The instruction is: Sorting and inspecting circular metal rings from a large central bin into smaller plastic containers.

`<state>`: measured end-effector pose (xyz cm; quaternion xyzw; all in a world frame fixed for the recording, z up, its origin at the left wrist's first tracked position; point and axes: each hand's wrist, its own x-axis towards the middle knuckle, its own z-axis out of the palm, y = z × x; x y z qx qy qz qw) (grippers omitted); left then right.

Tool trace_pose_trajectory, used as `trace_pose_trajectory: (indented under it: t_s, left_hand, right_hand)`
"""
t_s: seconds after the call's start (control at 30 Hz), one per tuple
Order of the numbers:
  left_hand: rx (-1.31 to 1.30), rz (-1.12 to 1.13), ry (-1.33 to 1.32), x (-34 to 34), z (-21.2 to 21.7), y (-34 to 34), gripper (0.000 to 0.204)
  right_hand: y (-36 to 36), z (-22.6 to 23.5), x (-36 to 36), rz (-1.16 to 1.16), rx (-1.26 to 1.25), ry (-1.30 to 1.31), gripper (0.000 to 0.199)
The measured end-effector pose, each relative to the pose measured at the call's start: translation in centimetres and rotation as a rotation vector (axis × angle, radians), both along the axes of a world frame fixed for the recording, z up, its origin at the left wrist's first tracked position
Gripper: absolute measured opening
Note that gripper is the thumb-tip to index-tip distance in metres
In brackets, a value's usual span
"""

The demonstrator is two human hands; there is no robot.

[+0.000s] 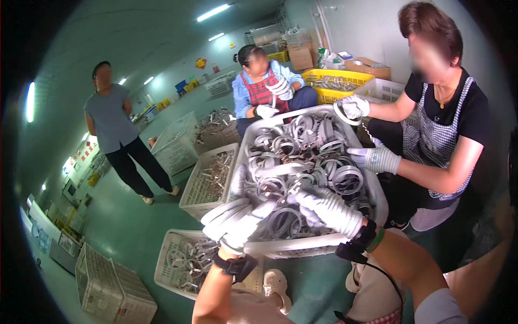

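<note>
A large white crate (313, 245) in front of me is heaped with grey ring-shaped bands (286, 221), with some metal parts among them. My left hand (249, 225), in a white glove, is closed at the crate's near left corner. Several flat grey rings (224, 215) are gathered in it, by its outer side. Over the heap, my gloved right hand (330, 209) is closed, fingers toward the left hand. A small shiny metal piece (294, 190) shows at its fingertips; whether a band is joined to it is hidden.
Two gloved co-workers sit at the far side (264, 89) and right (440, 119), handling grey bands. Another person (121, 127) stands at the left. Crates of metal parts (208, 181) (178, 259) flank mine on the left. A yellow crate (332, 81) stands behind.
</note>
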<state>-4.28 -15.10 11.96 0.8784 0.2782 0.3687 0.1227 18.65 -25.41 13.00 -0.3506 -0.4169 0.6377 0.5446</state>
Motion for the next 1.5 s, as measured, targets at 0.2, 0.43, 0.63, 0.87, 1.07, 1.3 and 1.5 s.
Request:
trace_pose_trajectory:
  t_s: [0.2, 0.43, 0.63, 0.87, 1.07, 1.3, 1.5]
  left_hand:
    - [-0.893, -0.758, -0.700, 3.6, 2.9, -3.1, 0.101]
    - [-0.367, -0.323, -0.359, 1.7, 3.2, -2.6, 0.060]
    - [-0.312, -0.278, -0.397, 1.6, 2.4, -2.3, 0.037]
    - [-0.630, -0.540, -0.577, 2.8, 2.8, -3.7, 0.057]
    - [-0.648, -0.499, -0.542, 2.5, 2.7, -3.3, 0.064]
    - [-0.458, -0.354, -0.362, 1.9, 2.7, -2.4, 0.034]
    - [-0.330, -0.184, -0.282, 2.8, 2.8, -4.3, 0.043]
  right_hand:
    - [-0.3, -1.4, 0.3, 0.115, -0.027, 0.086, 0.032]
    - [-1.1, -1.2, -0.4, 0.119, -0.069, 0.185, 0.034]
    - [-1.2, -1.3, -1.1, 0.091, -0.071, 0.281, 0.032]
    - [-1.2, -1.3, -1.5, 0.079, -0.083, 0.313, 0.023]
    - [-0.9, -1.4, -1.2, 0.066, -0.090, 0.293, 0.022]
    - [0.1, -2.1, -1.4, 0.000, -0.070, 0.304, 0.031]
    - [1.7, -3.5, -2.0, -0.080, 0.004, 0.266, 0.020]
